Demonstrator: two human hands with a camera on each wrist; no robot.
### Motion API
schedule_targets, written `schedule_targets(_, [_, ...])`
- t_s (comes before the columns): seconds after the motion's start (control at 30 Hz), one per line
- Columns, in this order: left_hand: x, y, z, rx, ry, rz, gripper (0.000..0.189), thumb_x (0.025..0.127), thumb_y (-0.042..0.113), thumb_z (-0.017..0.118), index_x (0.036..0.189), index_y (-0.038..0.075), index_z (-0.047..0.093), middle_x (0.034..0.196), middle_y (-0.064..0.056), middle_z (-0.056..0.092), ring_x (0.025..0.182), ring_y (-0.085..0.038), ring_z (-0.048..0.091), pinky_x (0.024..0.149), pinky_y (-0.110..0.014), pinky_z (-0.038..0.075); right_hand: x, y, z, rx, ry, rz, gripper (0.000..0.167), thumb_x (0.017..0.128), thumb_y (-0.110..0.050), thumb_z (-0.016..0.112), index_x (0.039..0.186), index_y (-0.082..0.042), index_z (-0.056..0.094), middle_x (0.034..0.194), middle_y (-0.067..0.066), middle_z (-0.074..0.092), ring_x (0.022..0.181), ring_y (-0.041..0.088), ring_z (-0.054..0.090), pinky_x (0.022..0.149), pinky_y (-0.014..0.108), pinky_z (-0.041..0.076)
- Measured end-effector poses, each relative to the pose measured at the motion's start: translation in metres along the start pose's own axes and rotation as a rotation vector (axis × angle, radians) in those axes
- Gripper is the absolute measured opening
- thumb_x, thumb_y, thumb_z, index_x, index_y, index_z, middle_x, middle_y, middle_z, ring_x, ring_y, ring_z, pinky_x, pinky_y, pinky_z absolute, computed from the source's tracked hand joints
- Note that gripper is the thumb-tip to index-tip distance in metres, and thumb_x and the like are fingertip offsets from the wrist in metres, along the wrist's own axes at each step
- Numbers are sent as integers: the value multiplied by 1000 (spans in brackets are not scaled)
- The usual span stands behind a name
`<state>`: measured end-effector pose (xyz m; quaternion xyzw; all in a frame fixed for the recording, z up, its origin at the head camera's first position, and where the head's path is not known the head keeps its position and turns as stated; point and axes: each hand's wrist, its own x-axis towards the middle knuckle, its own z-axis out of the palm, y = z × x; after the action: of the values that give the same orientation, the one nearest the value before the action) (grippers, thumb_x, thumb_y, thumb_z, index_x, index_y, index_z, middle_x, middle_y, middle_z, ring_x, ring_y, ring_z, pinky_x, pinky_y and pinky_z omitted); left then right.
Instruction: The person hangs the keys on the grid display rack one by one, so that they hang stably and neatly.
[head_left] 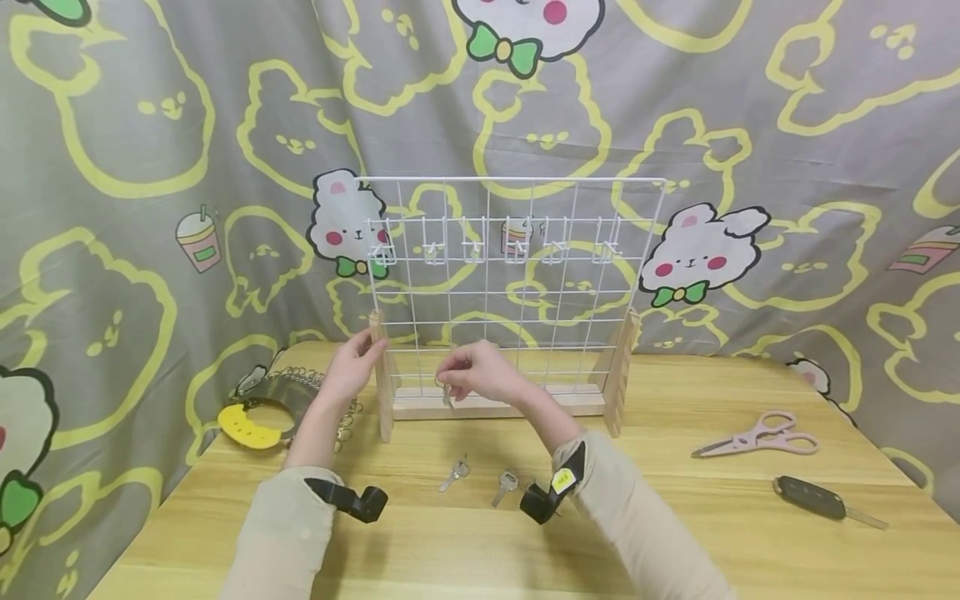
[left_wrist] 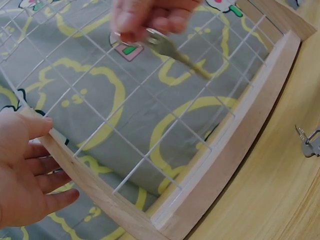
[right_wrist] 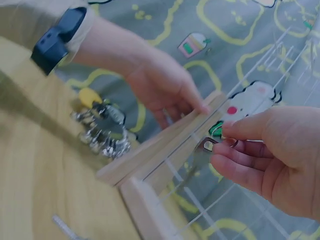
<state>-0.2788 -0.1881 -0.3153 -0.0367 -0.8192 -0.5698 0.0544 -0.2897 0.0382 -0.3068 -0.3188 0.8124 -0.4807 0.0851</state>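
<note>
A white wire grid rack (head_left: 487, 321) stands upright between wooden side posts. My left hand (head_left: 352, 367) grips the left wooden post (head_left: 383, 383), its thumb on one side and fingers on the other in the left wrist view. In front of the lower grid, my right hand (head_left: 486, 373) pinches the ring of a small metal key (left_wrist: 167, 49). The key hangs below the fingertips, apart from the hooks. In the right wrist view, the split ring (right_wrist: 216, 131) shows between thumb and fingers. White hooks (head_left: 514, 250) line the upper grid with nothing hanging on them.
Two loose keys, one left (head_left: 455, 473) and one right (head_left: 506, 487), lie before the rack. Pink scissors (head_left: 757, 437) and a black car key (head_left: 813, 498) lie at right. At left is a dark curved object with a yellow part (head_left: 251, 427) and several silver rings.
</note>
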Motion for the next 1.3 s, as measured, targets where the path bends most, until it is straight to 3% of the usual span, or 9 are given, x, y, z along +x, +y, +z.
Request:
schedule_targets(0.23, [3,-4,0,21,10,6,56,99,23,43,143,-5,22,144,-25,30,132,-37,29,111,-48,20,10,-31,-9,-32,44,-37,17,90,-8,60,99,5,66,77,9,66,64,16,64,62,28,57])
schedule_targets(0.6, [4,-8,0,-8,10,7,58,99,27,45,144,-3,24,145,-24,30,133,-36,28,110,-48,22,28,-80,-6,-30,128,-103,11,90,-9,61,96,-1,66,77,7,66,67,19,64,63,28,57])
schedule_targets(0.8, [3,-8,-1,12,7,22,59,98,31,45,144,-2,25,145,-23,30,134,-37,27,110,-50,21,36,-104,-3,-109,184,-151,14,90,-13,61,99,-4,67,74,4,65,64,16,63,60,24,54])
schedule_targets(0.93, [3,-7,-2,15,3,22,60,98,33,45,144,-2,25,145,-23,30,134,-37,26,110,-51,20,42,-116,-3,-117,222,-181,15,91,-14,60,100,-3,67,72,2,65,62,14,63,60,22,53])
schedule_targets(1.13, [3,-7,-1,-1,10,2,57,99,28,44,144,-2,26,144,-23,33,133,-36,29,111,-49,20,50,-126,-2,-46,299,-207,12,90,-11,62,96,-2,66,70,4,65,59,14,63,61,28,56])
schedule_targets(1.3, [4,-9,0,-1,24,17,54,99,23,44,143,-4,26,143,-24,34,131,-36,32,110,-46,23,53,-132,-2,-15,349,-197,13,91,-10,59,98,-1,64,77,7,66,62,14,64,60,23,56])
